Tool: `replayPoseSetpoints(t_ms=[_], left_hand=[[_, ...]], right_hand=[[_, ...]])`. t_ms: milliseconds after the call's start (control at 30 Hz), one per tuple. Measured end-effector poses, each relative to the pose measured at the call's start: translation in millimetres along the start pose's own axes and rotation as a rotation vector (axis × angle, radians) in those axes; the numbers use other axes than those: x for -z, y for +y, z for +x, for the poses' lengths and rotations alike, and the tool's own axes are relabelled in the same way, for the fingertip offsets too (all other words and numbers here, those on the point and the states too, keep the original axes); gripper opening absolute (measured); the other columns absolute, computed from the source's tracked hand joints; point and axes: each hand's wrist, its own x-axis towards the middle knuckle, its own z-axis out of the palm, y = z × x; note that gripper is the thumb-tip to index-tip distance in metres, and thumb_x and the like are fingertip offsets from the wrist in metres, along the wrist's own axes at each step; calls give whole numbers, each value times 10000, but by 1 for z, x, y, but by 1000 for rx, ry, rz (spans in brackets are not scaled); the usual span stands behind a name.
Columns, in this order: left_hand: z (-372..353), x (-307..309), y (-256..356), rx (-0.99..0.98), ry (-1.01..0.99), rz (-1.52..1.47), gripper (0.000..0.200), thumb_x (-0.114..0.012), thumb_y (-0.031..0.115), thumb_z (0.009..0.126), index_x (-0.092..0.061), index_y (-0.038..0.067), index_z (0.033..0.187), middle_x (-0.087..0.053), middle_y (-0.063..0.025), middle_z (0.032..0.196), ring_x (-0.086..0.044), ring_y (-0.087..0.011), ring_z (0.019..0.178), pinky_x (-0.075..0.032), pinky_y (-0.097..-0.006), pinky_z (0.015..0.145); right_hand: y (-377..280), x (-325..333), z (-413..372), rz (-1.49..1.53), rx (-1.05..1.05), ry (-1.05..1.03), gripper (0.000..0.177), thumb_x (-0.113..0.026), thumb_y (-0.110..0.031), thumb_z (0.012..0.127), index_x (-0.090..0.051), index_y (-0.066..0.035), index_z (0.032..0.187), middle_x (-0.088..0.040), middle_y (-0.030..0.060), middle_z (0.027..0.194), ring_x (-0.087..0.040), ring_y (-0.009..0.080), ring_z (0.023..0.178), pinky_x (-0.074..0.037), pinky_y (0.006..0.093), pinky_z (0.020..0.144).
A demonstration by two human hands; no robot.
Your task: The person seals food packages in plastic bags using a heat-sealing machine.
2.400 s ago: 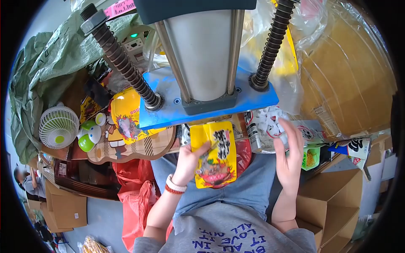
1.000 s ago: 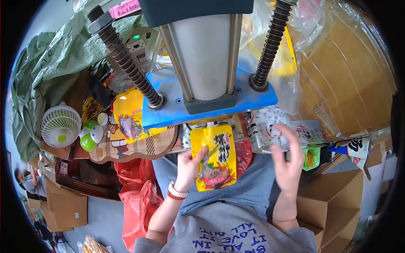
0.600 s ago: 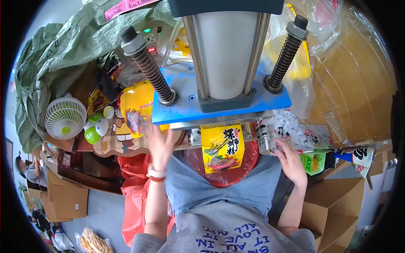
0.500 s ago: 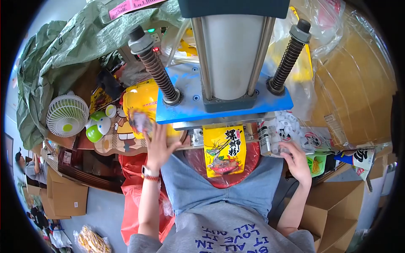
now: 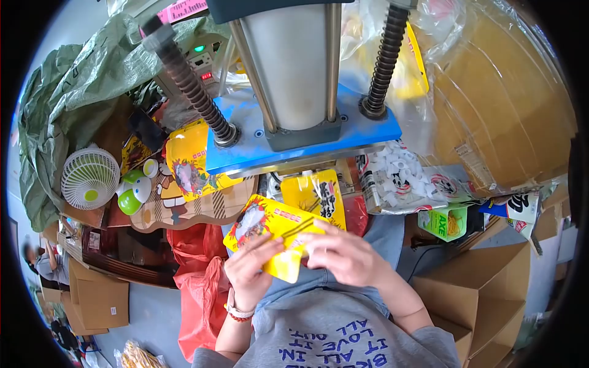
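Note:
My left hand (image 5: 251, 267) grips a yellow printed food pouch (image 5: 285, 224) by its lower left edge, above my lap. At the pouch's right end my right hand (image 5: 343, 254), slightly blurred, has its fingers curled on it; whether a small piece is also pinched there is hidden. Just behind, a second yellow pouch (image 5: 328, 190) with large black characters lies under the press's blue plate (image 5: 307, 135). More yellow pouches (image 5: 187, 156) lie on the board to the left. Small white plastic pieces (image 5: 399, 172) are heaped to the right of the press.
Tall spring posts (image 5: 383, 67) flank the press cylinder (image 5: 291, 61). On the left stand a white fan (image 5: 91, 178) and a green-and-white gadget (image 5: 134, 191). A green tub (image 5: 446, 224) sits at right, above open cardboard boxes (image 5: 485, 300). A red bag (image 5: 205, 288) hangs beside my left leg.
My left hand has brought a yellow pouch from the left over my lap. My right hand has left the white pieces and moved to that pouch. The camera view has shifted.

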Motion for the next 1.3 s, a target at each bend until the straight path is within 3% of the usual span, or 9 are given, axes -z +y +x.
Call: replayPoseSetpoints(t_ms=[133, 233, 333, 533, 767, 867, 933, 1000, 1300], left_hand=[[14, 14, 26, -57, -147, -265, 258, -760, 17, 724, -738, 32, 981, -746, -81, 985, -731, -242, 910, -581, -324, 800], [13, -13, 26, 120, -176, -297, 217, -750, 40, 784, -743, 24, 1000, -741, -132, 939, -736, -265, 857, -587, -322, 758], [-1, -64, -5, 797, -243, -590, 176, -726, 128, 884, -733, 0, 1005, -742, -44, 901, -678, -106, 727, -547, -260, 675], [44, -88, -44, 1047, -59, -1155, 206, -709, 100, 893, -699, -44, 1039, -726, -81, 978, -678, -112, 845, -538, -259, 757], [52, -87, -62, 978, -178, -1135, 279, -720, 118, 882, -675, -58, 1094, -712, -85, 1035, -655, -110, 893, -506, -245, 804], [56, -48, -124, 800, -26, -568, 211, -660, 144, 897, -664, -12, 1040, -696, -54, 892, -638, -129, 838, -517, -311, 688], [54, -17, -165, 255, 124, 558, 544, -668, 279, 893, -490, 2, 1326, -537, -198, 1333, -501, -304, 1251, -367, -461, 1045], [26, -10, -178, 174, -185, 769, 675, -676, 352, 875, -419, 24, 1405, -366, -193, 1505, -274, -313, 1436, -189, -475, 1162], [-10, 5, -116, 86, -262, 570, 474, -700, 49, 693, -663, 98, 1163, -656, -69, 1242, -624, -274, 1154, -544, -365, 873]], right_hand=[[-27, 23, 1, 214, 56, 31, 198, -773, -32, 765, -600, -80, 850, -658, 162, 1162, -697, 276, 1024, -292, 442, 1168], [-10, 17, -5, 198, -97, 83, 410, -739, -67, 825, -535, -50, 1181, -633, 178, 1204, -639, 306, 1142, -253, 482, 1174], [8, 12, -5, -179, -373, 140, 618, -720, -125, 857, -415, -4, 1380, -515, 190, 1378, -475, 357, 1309, -253, 480, 1164], [16, 69, -14, -708, -560, 344, 314, -552, -159, 972, -561, 1, 1242, -620, 177, 1187, -575, 375, 1127, -405, 455, 1006], [53, 48, -67, -630, -776, -2, 213, -565, -150, 953, -589, 6, 1097, -601, 200, 1021, -589, 389, 924, -463, 441, 807], [48, 66, -71, -380, -776, -3, 241, -600, -135, 934, -584, -7, 1138, -604, 194, 1038, -591, 395, 967, -477, 416, 816], [47, 70, -72, -320, -771, -22, 314, -649, -128, 901, -569, -26, 1187, -618, 162, 1040, -620, 331, 977, -482, 371, 840], [46, 68, -72, -168, -816, 202, 328, -670, -89, 887, -561, -12, 1186, -630, 120, 1031, -627, 226, 948, -481, 327, 833], [-20, 45, 1, -334, -186, 336, 397, -873, -224, 671, -694, -33, 969, -628, 86, 903, -576, 251, 819, -465, 414, 782]])
